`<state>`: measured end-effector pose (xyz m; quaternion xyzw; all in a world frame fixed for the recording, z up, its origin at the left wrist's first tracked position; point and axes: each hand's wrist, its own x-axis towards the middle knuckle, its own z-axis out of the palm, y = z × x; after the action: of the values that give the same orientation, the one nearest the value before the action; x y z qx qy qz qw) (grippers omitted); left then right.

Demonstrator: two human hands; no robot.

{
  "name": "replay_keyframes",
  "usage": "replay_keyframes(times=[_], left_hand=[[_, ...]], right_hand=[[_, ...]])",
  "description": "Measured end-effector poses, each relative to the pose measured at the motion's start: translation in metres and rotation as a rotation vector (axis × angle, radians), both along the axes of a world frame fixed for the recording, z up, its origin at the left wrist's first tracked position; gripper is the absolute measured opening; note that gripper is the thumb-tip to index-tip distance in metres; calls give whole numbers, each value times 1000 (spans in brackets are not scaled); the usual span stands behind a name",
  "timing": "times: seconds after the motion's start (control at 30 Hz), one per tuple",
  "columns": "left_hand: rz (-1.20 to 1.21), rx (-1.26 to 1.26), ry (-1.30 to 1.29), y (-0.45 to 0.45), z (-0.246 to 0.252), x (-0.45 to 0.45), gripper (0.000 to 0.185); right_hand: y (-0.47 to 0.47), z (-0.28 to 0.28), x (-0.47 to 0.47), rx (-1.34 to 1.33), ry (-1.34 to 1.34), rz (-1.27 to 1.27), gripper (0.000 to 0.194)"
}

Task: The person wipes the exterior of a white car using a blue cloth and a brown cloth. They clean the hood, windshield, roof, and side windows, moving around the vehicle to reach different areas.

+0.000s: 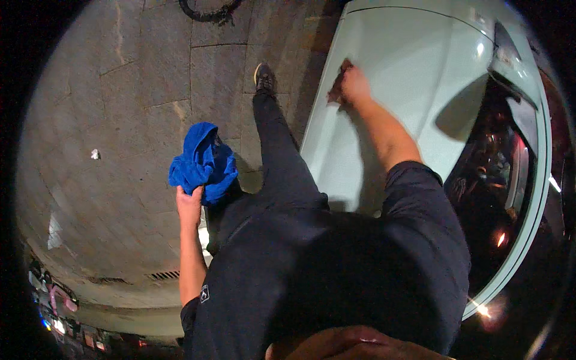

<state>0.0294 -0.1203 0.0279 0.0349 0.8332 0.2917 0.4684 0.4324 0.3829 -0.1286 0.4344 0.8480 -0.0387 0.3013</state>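
My right hand [355,85] is pressed on a dark brown cloth [338,90], which lies against the outer side panel of a pale green car [400,58]. The hand is slightly blurred and its fingers are partly hidden. My left hand [191,202] holds a bunched blue cloth [202,164] out over the paved ground, to the left of my legs. The thumb lies at the cloth's lower edge, and the other fingers are mostly hidden by it.
The car's side window [486,180] and roof edge [546,171] curve along the right. A black tyre [209,17] shows at the top. A crumpled white scrap [95,154] lies on the stone paving [135,112], and a drain grate [164,275] is at lower left.
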Motion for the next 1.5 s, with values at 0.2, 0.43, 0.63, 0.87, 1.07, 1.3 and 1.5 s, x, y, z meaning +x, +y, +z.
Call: replay_keyframes(times=[0.2,0.43,0.63,0.87,1.07,1.3,1.5], left_hand=[[-103,141,-29,4,20,-10,49],[-311,265,-93,-2,18,-36,46],[-472,310,-455,4,48,-38,47],[-1007,362,-463,47,91,27,48],[-1334,404,-193,20,139,87,61],[-1734,290,171,-24,171,159,92],[-1930,374,322,14,215,240,98]], right_hand=[[52,97,16,403,-12,333,28],[-370,79,153,-190,-40,95,45],[-379,171,154,66,-18,58,40],[-271,226,123,561,-37,56,34],[-411,225,163,477,-2,27,39],[-602,293,219,433,133,-98,35],[-720,389,248,683,301,-395,18]])
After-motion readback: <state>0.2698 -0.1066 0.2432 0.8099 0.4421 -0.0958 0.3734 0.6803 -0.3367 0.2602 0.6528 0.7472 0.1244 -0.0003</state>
